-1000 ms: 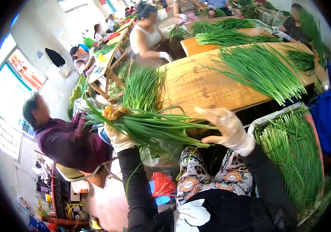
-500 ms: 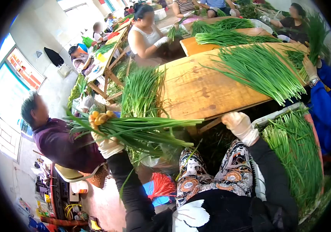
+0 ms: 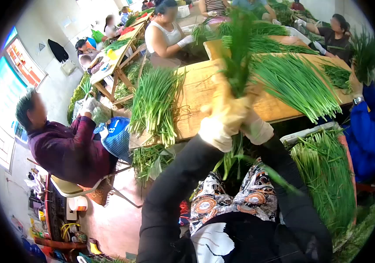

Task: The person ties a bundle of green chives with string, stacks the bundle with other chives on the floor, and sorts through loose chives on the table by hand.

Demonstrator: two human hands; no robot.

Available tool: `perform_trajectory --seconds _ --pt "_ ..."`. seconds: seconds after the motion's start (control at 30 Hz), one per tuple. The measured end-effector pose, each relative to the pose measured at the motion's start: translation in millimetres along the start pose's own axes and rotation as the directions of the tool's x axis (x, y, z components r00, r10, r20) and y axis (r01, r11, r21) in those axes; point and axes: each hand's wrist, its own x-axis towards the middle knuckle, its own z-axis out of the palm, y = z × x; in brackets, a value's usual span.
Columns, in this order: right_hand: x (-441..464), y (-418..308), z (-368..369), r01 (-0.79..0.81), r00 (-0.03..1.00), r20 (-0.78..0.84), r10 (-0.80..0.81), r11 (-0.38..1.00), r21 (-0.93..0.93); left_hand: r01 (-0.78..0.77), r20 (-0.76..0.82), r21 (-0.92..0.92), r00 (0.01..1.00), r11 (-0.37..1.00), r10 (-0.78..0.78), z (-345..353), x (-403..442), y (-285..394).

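A bunch of chives [image 3: 238, 65] stands upright in front of me, its green tops blurred by motion. My left hand [image 3: 222, 111], in a pale glove with yellowish fingers, is closed round the bunch. Against its other side is my right hand [image 3: 256, 120], also gloved and closed on the stems, its fingers partly hidden. Lower stems and loose leaves [image 3: 229, 160] hang below both hands, over my patterned trousers. Beyond the hands lies the wooden table [image 3: 196, 94], with one chive pile [image 3: 154, 101] to the left and a larger pile [image 3: 299, 83] to the right.
A crate [image 3: 347, 175] full of chives stands by my right side. At the left, a person in a maroon top [image 3: 71, 153] sits on a chair. A person in blue sleeves [image 3: 367, 131] holds chives at the right. Other people sit at tables farther back.
My left hand has brought the chives from the left to the centre, turning them from sideways to upright. My right hand has moved left and joined it on the bunch.
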Motion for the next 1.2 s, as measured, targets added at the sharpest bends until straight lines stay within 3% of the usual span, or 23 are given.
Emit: perform_trajectory --seconds 0.1,0.17,0.2,0.23,0.27,0.3,0.33,0.37,0.43,0.5,0.53,0.57,0.6,0.63,0.67,0.77,0.9,0.97,1.0,1.1,1.13,1.17,1.2 --pt "-4.1 27.6 -18.3 -0.007 0.987 -0.131 0.089 0.851 0.525 -0.395 0.251 0.119 0.9 0.911 0.358 27.5 9.0 -2.5" --pt "-9.5 38.0 -36.9 0.034 0.963 -0.189 0.192 0.609 0.793 -0.461 0.393 0.305 0.858 0.833 0.331 15.1 -2.7 -9.4" --pt "-11.8 34.1 -47.2 0.128 0.932 -0.324 0.162 0.69 0.713 -0.549 0.451 0.433 0.819 0.715 0.356 7.9 -10.7 -15.3" --pt "-16.5 29.8 -56.5 0.21 0.883 -0.453 0.122 0.76 0.615 -0.472 0.481 0.605 0.858 0.641 0.178 3.7 -25.3 -29.7" --pt "-25.7 37.5 -63.6 0.292 0.816 -0.536 0.217 0.646 0.705 -0.382 0.476 0.722 0.88 0.577 -0.013 0.1 -40.3 -40.8" --pt "-34.4 36.4 -80.4 0.348 0.891 -0.45 0.067 0.536 0.769 -0.401 0.525 0.633 0.851 0.663 0.012 -11.2 -52.8 -76.1" --pt "-42.6 42.9 -93.1 0.394 0.896 -0.444 0.019 0.427 0.814 -0.152 0.564 0.62 0.768 0.769 -0.303 -19.1 -58.6 -90.2" --pt "-51.1 48.4 -102.6 0.427 0.897 -0.441 -0.027 0.311 0.849 -0.25 0.621 0.491 0.772 0.835 -0.134 -26.6 -75.7 -120.4" --pt "-67.7 55.0 -119.5 0.454 0.881 -0.474 0.009 0.271 0.849 -0.326 0.634 0.709 0.683 0.625 -0.363 -41.8 -97.9 -118.8" --pt "-82.3 60.0 -132.2 0.477 0.877 -0.48 -0.008 0.141 0.868 -0.308 0.609 0.572 0.781 0.76 -0.141 -63.1 -130.7 -146.4" --pt "-89.8 64.8 -138.3 0.488 0.873 -0.485 -0.056 0.116 0.865 0.083 0.461 0.499 0.817 0.862 -0.346 -64.7 -136.2 -142.5" --pt "-96.2 66.9 -140.7 0.474 0.88 -0.47 -0.073 0.07 0.878 0.463 0.343 0.343 0.748 0.817 -0.568 -63.6 -142.5 -138.8" --pt "-99.9 71.4 -141.3 0.462 0.886 -0.452 -0.102 0.102 0.881 0.629 0.372 -0.078 0.738 0.773 -0.563 -65.1 -156.2 -167.1" --pt "-103.3 75.6 -140.9 0.448 0.892 -0.433 -0.129 0.134 0.884 0.483 0.424 -0.068 0.806 0.873 -0.413 -51.3 -151.4 -137.7" --pt "-105.5 74.7 -130.1 0.489 0.872 -0.489 -0.037 0.127 0.863 0.533 0.471 -0.073 0.763 0.843 -0.442 -38.7 -141.7 -112.5" --pt "-99.7 83.2 -104.6 0.433 0.902 -0.421 -0.101 0.181 0.883 0.582 0.521 0.075 0.669 0.81 -0.529 -4.8 -124.3 -92.5" --pt "-97.6 74.8 -88.1 0.423 0.905 -0.415 -0.092 0.289 0.859 0.572 0.458 -0.062 0.745 0.818 -0.486 7.1 -133.2 -119.8" --pt "-105.3 84.8 -100.2 0.488 0.868 -0.481 -0.121 0.387 0.783 0.45 0.245 0.116 0.851 0.885 -0.465 -7.2 -149.6 -157.4" --pt "-111.6 79.5 -107.4 0.533 0.816 -0.579 -0.012 0.407 0.742 0.553 0.27 0.013 0.8 0.833 -0.535 -25.4 -153.8 -164.4" --pt "-122.5 74.8 -126.5 0.534 0.642 -0.727 0.246 0.536 0.653 0.721 0.127 0.242 0.64 0.649 -0.758 -74.6 -169.8 -205.4" --pt "-119.6 67.9 -122.6 0.426 0.53 -0.775 0.345 0.681 0.595 0.711 0.17 0.118 0.674 0.694 -0.719 -79.8 -173.1 -208.4" --pt "-118.0 68.2 -115.5 0.424 0.529 -0.775 0.346 0.684 0.594 0.689 0.205 -0.008 0.71 0.725 -0.673 -82.5 -175.1 -211.7" --pt "-117.0 70.5 -107.8 0.346 0.479 -0.755 0.448 0.694 0.631 0.498 0.206 0.239 0.813 0.834 -0.544 -76.4 -179.0 -216.5"
